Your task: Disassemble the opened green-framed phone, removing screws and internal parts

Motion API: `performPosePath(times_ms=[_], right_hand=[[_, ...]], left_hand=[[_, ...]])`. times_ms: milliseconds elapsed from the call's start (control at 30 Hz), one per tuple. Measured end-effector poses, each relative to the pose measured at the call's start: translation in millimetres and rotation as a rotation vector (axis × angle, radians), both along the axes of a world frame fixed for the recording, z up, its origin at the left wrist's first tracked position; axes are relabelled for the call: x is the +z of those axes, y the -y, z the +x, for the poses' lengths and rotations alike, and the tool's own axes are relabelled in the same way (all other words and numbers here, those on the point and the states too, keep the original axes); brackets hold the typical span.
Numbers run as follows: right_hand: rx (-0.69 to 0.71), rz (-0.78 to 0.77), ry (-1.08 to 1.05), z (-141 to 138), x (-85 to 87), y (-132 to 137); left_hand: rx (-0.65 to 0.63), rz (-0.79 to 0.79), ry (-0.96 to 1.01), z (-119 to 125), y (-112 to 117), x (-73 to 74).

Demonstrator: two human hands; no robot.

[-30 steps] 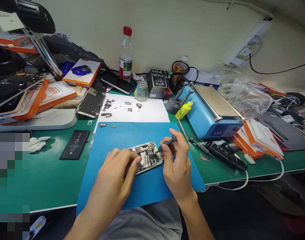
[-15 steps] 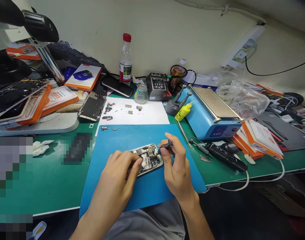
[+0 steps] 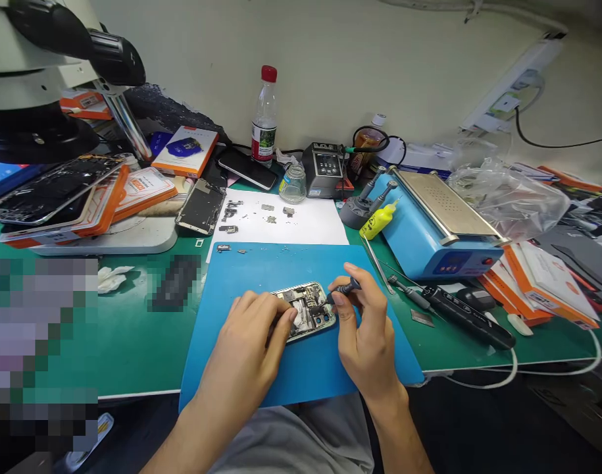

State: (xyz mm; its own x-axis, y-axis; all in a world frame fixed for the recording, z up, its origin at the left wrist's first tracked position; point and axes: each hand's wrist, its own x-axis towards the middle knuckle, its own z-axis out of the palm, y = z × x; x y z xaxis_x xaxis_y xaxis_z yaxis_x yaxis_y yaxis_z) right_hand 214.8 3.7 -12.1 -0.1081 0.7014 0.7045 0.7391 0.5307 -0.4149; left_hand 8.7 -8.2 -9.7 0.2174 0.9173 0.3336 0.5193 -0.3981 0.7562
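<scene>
An opened phone body [image 3: 308, 308] with its inner parts showing lies on a blue work mat [image 3: 261, 270]. My left hand [image 3: 254, 336] rests on the phone's near left part and holds it down, fingertips on its inside. My right hand [image 3: 367, 332] pinches a small dark screwdriver [image 3: 344, 289] between thumb and fingers. The tip of that tool touches the phone's right end. Small screws and metal parts [image 3: 258, 214] lie spread on a white sheet [image 3: 310, 227] behind the mat.
A blue heating plate machine [image 3: 433, 227] stands at the right with a yellow glue bottle [image 3: 377, 220] beside it. A black electric tool [image 3: 466, 309] lies on the green table [image 3: 133, 355]. A microscope base [image 3: 103, 237], orange boxes, a loose screen [image 3: 200, 205] and a water bottle [image 3: 264, 118] fill the back.
The view has shifted, so everything sits a little further right in the picture. Both hands stay on the phone; the screwdriver's handle has dropped lower toward the phone's end.
</scene>
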Motion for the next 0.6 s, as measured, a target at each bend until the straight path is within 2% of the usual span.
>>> performPosePath(times_ms=[600], right_hand=[[-0.002,0.004,-0.038,0.5,-3.0,-3.9]], left_hand=[[-0.018,-0.009,0.005,1.3,0.2,1.0]])
